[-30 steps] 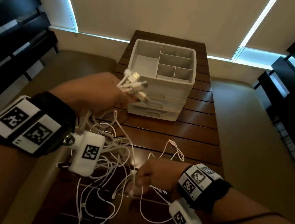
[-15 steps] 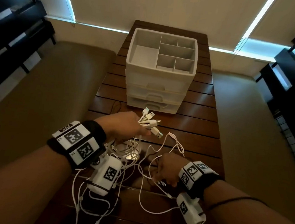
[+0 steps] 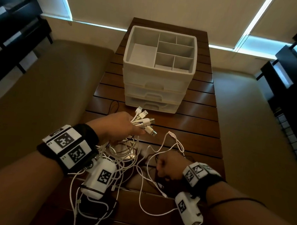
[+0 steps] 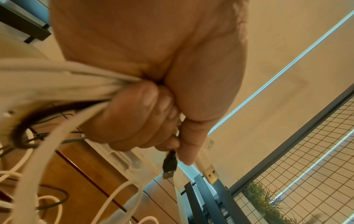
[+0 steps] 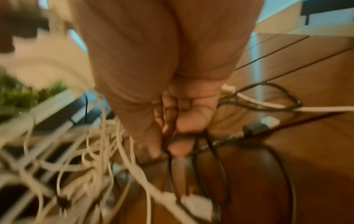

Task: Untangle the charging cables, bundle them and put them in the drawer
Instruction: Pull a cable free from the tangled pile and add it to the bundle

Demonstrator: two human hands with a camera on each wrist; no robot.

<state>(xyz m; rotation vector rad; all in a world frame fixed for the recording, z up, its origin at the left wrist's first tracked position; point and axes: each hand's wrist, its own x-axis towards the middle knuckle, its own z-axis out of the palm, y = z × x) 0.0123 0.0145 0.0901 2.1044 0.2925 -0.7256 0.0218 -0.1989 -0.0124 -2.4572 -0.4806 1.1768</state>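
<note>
My left hand (image 3: 124, 128) grips a bunch of cable ends above the table; several white USB plugs (image 3: 144, 120) fan out past its fingers. In the left wrist view the hand (image 4: 153, 121) is curled round white cables (image 4: 57, 78), with a black plug (image 4: 169, 164) and a white plug (image 4: 208, 171) sticking out. The tangle of white cables (image 3: 122, 156) hangs from it onto the table. My right hand (image 3: 166, 166) is fisted low over the table; in the blurred right wrist view its fingers (image 5: 153, 145) pinch a black cable (image 5: 169, 169). The white drawer unit (image 3: 154, 95) stands beyond, all three drawers closed.
The slatted wooden table (image 3: 196, 127) is narrow, with beige cushions on both sides. An open tray with dividers (image 3: 132, 44) tops the drawer unit. A loose white cable (image 3: 174, 141) loops to the right of the tangle. Dark shelving stands at both far sides.
My left hand has come down and nearer with the plug bunch, from in front of the drawer unit to just above the table. My right hand stays low by the cables.
</note>
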